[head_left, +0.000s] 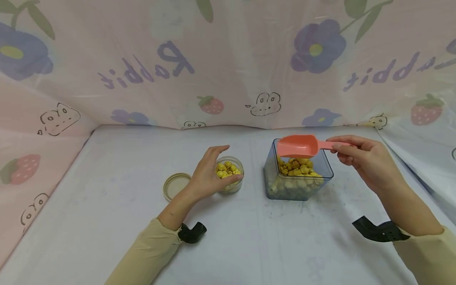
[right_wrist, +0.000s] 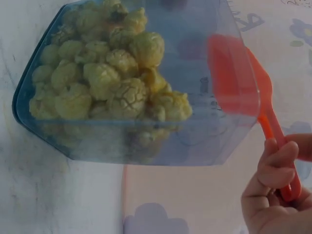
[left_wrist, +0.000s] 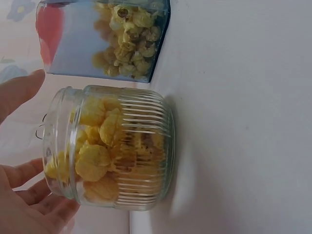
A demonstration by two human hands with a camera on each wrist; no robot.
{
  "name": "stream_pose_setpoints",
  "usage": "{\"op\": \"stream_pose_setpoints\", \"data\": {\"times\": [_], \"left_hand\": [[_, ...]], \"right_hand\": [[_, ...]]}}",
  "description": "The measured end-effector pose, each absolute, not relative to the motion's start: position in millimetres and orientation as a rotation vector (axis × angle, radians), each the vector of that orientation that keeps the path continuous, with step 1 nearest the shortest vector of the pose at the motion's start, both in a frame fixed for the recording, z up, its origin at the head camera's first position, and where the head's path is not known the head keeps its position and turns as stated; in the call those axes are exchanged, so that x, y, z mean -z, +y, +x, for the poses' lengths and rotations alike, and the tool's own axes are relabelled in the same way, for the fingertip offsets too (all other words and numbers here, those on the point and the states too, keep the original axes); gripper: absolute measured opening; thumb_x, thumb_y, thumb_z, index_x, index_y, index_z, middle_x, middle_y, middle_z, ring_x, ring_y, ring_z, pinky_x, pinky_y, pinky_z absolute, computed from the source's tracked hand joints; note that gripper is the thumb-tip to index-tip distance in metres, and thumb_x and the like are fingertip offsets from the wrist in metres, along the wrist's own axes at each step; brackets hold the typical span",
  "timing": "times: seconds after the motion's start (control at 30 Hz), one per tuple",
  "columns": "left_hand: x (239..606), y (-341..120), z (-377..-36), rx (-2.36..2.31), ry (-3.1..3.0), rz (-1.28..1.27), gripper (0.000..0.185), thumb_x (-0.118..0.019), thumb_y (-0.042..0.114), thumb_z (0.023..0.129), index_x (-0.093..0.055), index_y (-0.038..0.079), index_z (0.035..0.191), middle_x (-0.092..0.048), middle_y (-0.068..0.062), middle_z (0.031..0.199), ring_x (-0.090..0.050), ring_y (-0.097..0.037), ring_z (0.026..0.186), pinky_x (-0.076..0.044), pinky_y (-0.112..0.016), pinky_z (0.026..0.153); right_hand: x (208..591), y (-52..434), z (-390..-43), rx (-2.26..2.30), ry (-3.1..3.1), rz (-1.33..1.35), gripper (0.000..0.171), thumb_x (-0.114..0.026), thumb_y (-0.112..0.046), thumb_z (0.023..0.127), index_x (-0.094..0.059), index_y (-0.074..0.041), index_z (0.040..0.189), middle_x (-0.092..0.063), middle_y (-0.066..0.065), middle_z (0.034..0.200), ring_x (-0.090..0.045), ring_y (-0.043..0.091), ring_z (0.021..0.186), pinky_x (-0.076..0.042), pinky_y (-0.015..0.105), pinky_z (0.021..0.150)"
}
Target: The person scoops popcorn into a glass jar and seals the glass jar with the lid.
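We can read only one word, "Rabbit", printed in purple letters on the pink curtain (head_left: 228, 59) behind the table. It stands twice there: once left of centre and once at the right, both mirrored and tilted in the head view. We find no readable label on the jar (head_left: 231, 174), the box (head_left: 299, 178) or the scoop (head_left: 297, 146).

Between the left fingers (head_left: 228, 179) a ribbed clear glass jar (left_wrist: 117, 151) is shining. The right fingers (head_left: 343, 152) are pinching a smooth matt plastic scoop (head_left: 297, 145) above a glossy bluish transparent plastic box (head_left: 298, 186).
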State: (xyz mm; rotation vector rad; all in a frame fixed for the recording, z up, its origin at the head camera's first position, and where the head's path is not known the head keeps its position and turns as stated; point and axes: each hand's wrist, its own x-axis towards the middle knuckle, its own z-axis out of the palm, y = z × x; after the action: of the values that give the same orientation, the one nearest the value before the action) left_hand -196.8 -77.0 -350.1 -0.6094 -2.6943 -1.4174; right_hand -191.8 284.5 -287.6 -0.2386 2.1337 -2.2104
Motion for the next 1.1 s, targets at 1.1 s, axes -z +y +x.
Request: {"op": "stream_pose_setpoints", "data": {"times": [1.1], "left_hand": [[359.0,-85.7,-196.8,1.481,-2.808,-0.549,0.08,-0.082,0.031,0.075,-0.044,0.005,0.14,-0.048,-0.011,0.14,-0.041,-0.027,0.134,-0.032,-0.047,0.112]], "right_hand": [[283.4,277.9,-194.4,1.21,2.764,-0.244,0.032,-0.065,-0.025,0.092,-0.063,-0.009,0.12,-0.057,-0.005,0.082,-0.047,0.012,0.072,-0.04,0.026,0.056]]}}
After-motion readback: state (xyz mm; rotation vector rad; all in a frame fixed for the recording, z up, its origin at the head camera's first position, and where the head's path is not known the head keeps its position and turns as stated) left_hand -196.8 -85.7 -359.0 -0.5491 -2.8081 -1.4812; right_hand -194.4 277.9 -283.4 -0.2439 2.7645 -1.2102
